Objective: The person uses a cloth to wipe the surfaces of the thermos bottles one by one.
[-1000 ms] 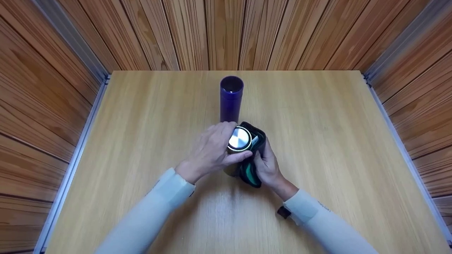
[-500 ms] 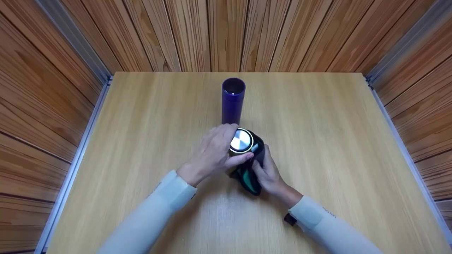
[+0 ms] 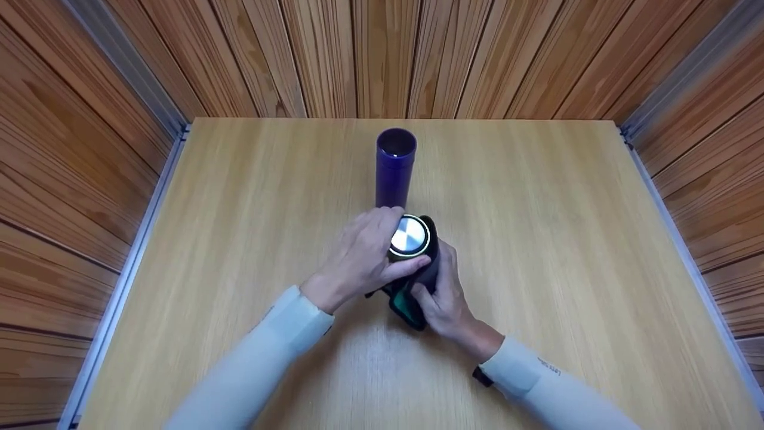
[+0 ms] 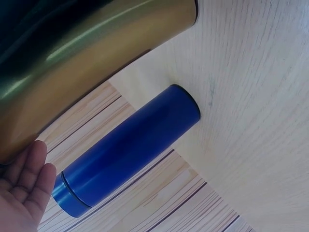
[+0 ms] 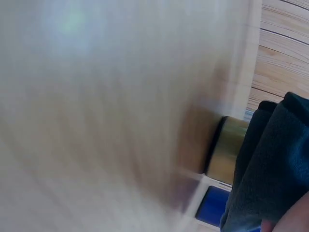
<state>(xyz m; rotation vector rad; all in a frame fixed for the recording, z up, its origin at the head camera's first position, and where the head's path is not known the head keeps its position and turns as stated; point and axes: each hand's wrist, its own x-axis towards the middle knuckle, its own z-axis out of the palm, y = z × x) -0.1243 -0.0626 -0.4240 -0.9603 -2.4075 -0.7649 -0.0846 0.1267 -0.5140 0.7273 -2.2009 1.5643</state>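
Note:
A gold-coloured thermos bottle [image 4: 140, 41] with a shiny silver top [image 3: 409, 235] stands upright at mid-table. My left hand [image 3: 361, 254] grips it near the top, thumb on the near side. In the head view, my right hand [image 3: 444, 298] holds a dark, soft cloth [image 5: 270, 164] against the bottle's right side. Its black edging and green patch [image 3: 407, 306] show below the thumb. In the right wrist view the cloth is folded and hides most of the gold bottle, leaving its base visible. Just behind stands a blue-purple bottle [image 3: 394, 176], dark inside its round top.
The light wooden tabletop [image 3: 268, 197] extends around the bottles. Wood-plank walls [image 3: 382, 60] close off the back and both sides. Grey metal rails [image 3: 128, 263] run along the table's side edges.
My right hand has slid the cloth down, then wrapped it closer around the bottle; the green patch has shifted left. My left hand keeps its grip at the top.

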